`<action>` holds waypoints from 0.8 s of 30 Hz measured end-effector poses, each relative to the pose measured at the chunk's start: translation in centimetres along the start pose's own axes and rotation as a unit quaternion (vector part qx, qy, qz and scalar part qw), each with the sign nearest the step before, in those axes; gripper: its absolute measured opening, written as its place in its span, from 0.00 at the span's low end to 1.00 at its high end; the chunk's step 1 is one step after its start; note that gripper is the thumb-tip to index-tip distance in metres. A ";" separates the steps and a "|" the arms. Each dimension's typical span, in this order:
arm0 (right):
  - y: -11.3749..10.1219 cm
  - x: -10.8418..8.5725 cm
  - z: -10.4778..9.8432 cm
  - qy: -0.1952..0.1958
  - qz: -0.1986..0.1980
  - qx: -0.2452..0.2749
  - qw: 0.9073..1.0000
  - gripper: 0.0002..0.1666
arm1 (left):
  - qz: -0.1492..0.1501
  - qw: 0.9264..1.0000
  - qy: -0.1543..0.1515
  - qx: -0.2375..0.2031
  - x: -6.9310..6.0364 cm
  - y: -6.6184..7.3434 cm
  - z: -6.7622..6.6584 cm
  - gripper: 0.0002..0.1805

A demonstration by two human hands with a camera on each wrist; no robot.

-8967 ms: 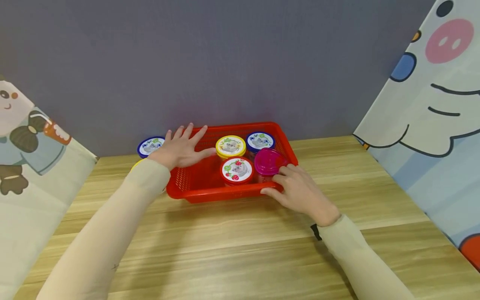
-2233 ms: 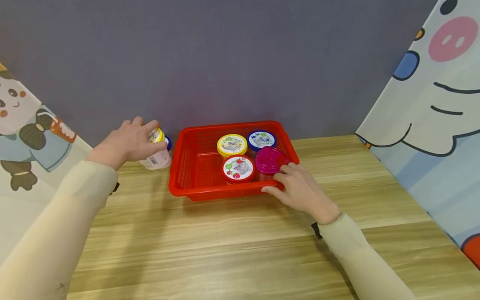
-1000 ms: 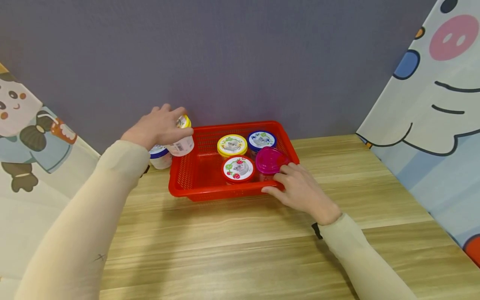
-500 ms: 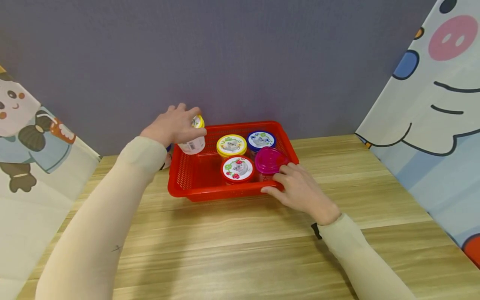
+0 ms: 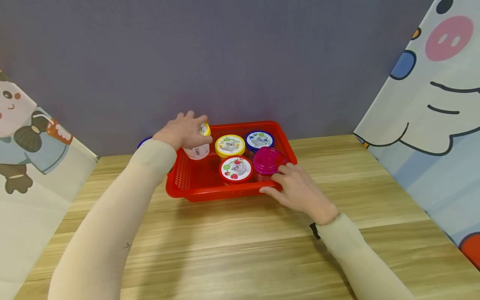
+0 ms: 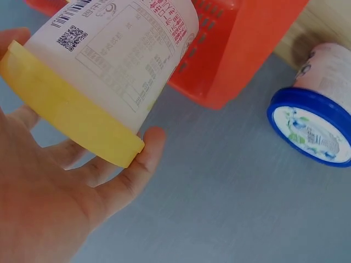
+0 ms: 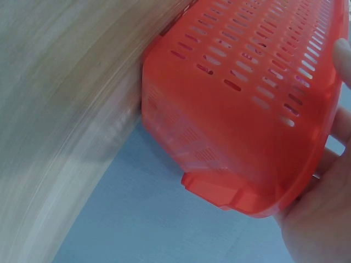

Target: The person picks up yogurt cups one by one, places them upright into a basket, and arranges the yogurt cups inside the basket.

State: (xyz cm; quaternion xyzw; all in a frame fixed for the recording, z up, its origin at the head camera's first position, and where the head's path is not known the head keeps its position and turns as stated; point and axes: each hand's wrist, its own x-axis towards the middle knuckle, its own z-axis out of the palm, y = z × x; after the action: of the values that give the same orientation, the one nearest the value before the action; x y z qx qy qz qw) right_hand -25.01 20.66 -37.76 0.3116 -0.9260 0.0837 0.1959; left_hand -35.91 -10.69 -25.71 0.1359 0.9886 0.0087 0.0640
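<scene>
My left hand holds a white tub with a yellow lid by its lid, over the left part of a red plastic basket. In the left wrist view, the fingers spread round the lid's rim and the tub's printed side shows. At the basket's front right corner, my right hand grips the rim, as the right wrist view also shows. Inside the basket stand a yellow-lidded tub, a blue-lidded tub, a red-lidded tub and a magenta-lidded tub.
Outside the basket's left end stands another blue-lidded tub, mostly hidden by my left arm in the head view. A grey wall panel rises right behind the basket. The wooden table extends in front. Cartoon-printed sheets flank both sides.
My left hand was open over the basket, then took hold of the yellow-lidded tub left of it. It has carried that tub right and down into the basket's left part. The right hand stays put.
</scene>
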 end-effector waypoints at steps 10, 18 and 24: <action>-0.1 0.0 -0.1 -0.005 0.003 -0.001 1.000 0.29 | -0.015 1.000 -0.025 0.005 0.8 0.1 1.4 0.40; -0.1 0.0 -0.1 -0.005 0.006 -0.001 1.000 0.29 | -0.010 0.999 -0.032 0.000 1.2 0.2 2.3 0.42; -0.1 0.1 -0.1 -0.005 0.004 -0.002 1.000 0.28 | -0.006 0.999 -0.040 0.006 1.6 0.4 2.7 0.41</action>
State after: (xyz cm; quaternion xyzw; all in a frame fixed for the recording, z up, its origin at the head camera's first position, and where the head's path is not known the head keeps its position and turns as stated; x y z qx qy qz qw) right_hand -25.00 20.59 -37.68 0.3082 -0.9284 0.0809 0.1912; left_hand -36.96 -9.84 -28.60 0.1307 0.9861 -0.0034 0.1030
